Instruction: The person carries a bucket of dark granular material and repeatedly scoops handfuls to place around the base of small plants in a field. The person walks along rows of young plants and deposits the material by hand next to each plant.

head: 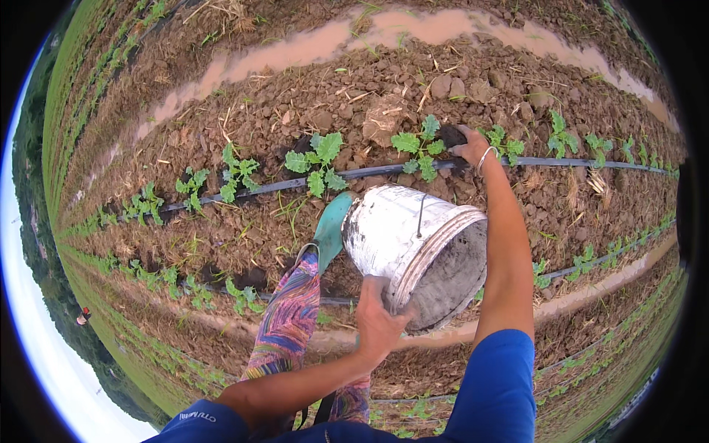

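Observation:
My left hand (381, 318) grips the rim of a dirty white plastic bucket (382, 232), its thumb over the lip. The bucket lies tilted, its mouth facing right and toward me, and grey residue coats the inner wall. Beyond it, my right hand (471, 146) reaches down to the planted row with a small dark object (452, 136) in its fingers; whether this is a scoop or a clump of dark material is unclear. Just left of that hand grows a leafy green seedling (422, 147), and another seedling (503, 143) stands to its right. A black drip hose (376, 170) runs beneath the hand.
A teal boot (330, 230) on my leg stands against the bucket's base. More seedlings (318, 161) line the hose. Muddy water fills a furrow (421, 26) beyond the cloddy bed, and another wet furrow (581, 299) lies nearer me. Far left, a person (83, 316) is in the field.

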The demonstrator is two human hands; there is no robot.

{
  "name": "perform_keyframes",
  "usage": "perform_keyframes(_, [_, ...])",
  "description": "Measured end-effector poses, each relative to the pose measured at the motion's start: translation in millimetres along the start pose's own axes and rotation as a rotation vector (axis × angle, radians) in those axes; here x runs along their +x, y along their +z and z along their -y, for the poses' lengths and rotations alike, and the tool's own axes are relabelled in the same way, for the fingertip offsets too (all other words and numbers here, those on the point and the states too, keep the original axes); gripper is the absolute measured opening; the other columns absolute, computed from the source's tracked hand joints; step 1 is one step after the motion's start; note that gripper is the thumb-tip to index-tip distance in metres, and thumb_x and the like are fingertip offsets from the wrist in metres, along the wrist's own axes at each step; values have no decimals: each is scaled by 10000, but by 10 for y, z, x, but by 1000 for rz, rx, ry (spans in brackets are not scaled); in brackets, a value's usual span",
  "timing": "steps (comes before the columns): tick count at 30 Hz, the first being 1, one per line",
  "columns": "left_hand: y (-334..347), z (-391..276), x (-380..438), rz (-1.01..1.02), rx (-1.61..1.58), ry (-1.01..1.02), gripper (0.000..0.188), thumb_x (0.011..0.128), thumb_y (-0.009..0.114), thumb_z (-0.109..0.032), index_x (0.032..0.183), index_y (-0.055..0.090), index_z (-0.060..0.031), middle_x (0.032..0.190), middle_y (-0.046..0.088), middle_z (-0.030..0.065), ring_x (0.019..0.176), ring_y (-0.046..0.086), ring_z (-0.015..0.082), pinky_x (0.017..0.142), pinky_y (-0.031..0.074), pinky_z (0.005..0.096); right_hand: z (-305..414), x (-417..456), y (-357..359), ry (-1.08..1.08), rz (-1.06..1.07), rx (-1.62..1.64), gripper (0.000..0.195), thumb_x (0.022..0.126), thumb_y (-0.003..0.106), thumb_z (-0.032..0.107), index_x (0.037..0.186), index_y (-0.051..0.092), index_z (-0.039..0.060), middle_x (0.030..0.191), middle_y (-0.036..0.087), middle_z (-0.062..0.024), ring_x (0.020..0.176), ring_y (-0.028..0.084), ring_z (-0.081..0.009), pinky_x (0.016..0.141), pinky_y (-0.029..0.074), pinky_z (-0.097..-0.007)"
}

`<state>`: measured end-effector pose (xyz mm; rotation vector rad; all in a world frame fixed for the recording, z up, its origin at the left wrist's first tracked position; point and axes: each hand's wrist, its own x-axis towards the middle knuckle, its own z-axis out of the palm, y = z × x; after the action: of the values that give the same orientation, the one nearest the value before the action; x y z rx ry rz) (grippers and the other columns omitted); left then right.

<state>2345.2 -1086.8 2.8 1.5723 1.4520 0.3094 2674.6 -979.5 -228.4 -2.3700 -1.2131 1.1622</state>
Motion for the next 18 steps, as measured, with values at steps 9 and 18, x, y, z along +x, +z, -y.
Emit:
perform_keyframes(9, [-5,42,74,-36,-14,-7,377,639,747,-66,908,492,0,800,454,112,636,476,235,571,413,353,726,-1404,-573,35,-774,924,171,899,565,128,874,627,-29,716,623,-68,588,549,-110,533,461,-261])
perform_keyframes(18, [140,-26,-33,16,-17,56,381,647,758,-86,901,495,21,801,480,138,660,496,269,590,418,376,361,-2167,846,-94,-92,-152,417,793,647,256,1152,596,49,1160,590,-197,1098,545,-352,908,455,-406])
